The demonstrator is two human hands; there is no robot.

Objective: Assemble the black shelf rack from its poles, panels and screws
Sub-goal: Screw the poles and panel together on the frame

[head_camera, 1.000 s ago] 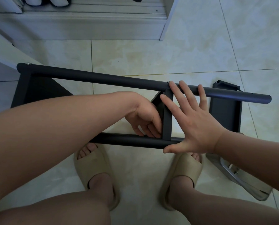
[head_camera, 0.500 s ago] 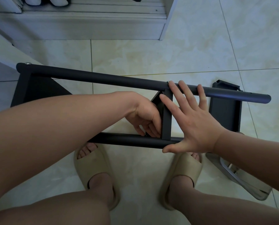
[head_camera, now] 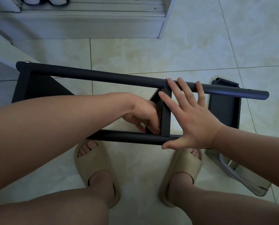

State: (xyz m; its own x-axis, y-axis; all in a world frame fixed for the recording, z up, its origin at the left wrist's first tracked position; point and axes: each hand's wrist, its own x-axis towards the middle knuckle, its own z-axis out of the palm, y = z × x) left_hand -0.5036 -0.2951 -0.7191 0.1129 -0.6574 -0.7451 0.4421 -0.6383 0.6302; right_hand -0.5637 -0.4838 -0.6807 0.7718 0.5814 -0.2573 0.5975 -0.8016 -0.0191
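Observation:
The black rack lies on its side over the floor tiles. Its far pole (head_camera: pixel 103 77) and near pole (head_camera: pixel 127 138) run left to right, joined by a left end panel (head_camera: pixel 38 85) and a middle panel (head_camera: pixel 166 117). A screw head (head_camera: pixel 167 79) shows on the far pole above the middle panel. My left hand (head_camera: pixel 142 114) reaches in from the left, its fingers curled against the middle panel's left side just above the near pole; the fingertips are partly hidden. My right hand (head_camera: pixel 190 117) lies flat and spread across the middle panel and both poles.
A loose black panel (head_camera: pixel 223 111) lies on the floor at the right, under the far pole's free end. A silver metal object (head_camera: pixel 242 177) sits at the lower right. My feet in beige slippers (head_camera: pixel 93 161) stand below the rack. A white cabinet base (head_camera: pixel 86 21) runs along the back.

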